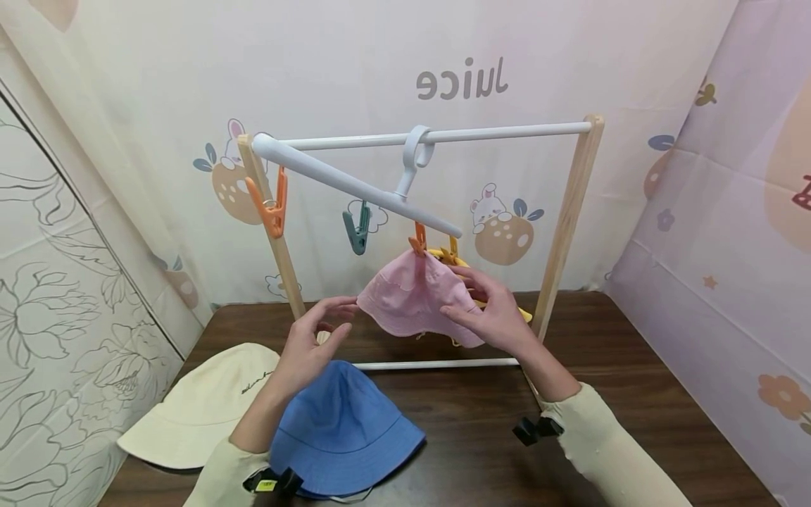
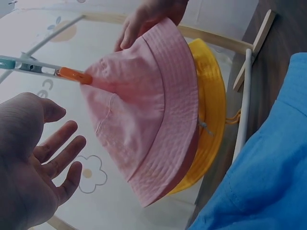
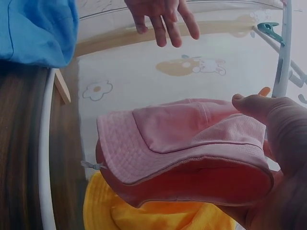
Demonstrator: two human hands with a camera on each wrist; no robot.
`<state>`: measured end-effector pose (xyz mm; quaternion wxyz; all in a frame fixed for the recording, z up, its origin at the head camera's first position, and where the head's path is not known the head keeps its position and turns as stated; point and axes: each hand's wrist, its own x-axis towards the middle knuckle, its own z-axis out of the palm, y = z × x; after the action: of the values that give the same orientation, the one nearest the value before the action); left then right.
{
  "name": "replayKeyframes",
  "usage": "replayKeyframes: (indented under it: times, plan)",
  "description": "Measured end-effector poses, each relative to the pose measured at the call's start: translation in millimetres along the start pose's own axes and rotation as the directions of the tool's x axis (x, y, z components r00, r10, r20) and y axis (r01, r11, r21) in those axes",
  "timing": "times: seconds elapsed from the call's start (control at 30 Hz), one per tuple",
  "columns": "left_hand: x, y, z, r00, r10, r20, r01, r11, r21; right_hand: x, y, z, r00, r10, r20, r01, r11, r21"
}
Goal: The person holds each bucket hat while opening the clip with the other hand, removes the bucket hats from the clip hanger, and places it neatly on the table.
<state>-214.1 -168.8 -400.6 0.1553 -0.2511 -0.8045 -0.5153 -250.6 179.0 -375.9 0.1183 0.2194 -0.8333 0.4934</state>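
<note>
The pink hat (image 1: 405, 299) is hanging at frame center from an orange clip (image 1: 418, 242) on the white hanger (image 1: 355, 184). The right hand (image 1: 497, 317) is bracketing its right side; whether it is pinching cannot be told. The left hand (image 1: 307, 350) is hovering just beside the left brim, fingers loosely spread. A yellow hat (image 2: 211, 86) is hanging behind.

pink hat (image 1: 408, 299) clipped at crown, brim down
</note>
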Motion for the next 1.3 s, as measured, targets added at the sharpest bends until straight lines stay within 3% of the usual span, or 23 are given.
replayKeyframes:
  times: [0.33, 0.8, 1.3]
  plan:
    - [3.1, 2.9, 3.8, 1.0, -0.028, 0.003, 0.028, 0.999, -0.018, -2, -2, 3, 1.0, 0.009, 0.011, -0.008, 0.999, -0.031]
    - [8.8, 4.5, 7.0, 1.0, 0.004, -0.013, -0.004, 1.0, -0.027, -3, -1, 6, 0.999, -0.038, 0.016, 0.039, 0.996, -0.074]
    - [12.9, 7.2, 9.6, 1.0, -0.023, 0.012, 0.024, 0.998, -0.059, -4, -2, 9, 0.998, -0.052, 0.025, 0.053, 0.997, -0.057]
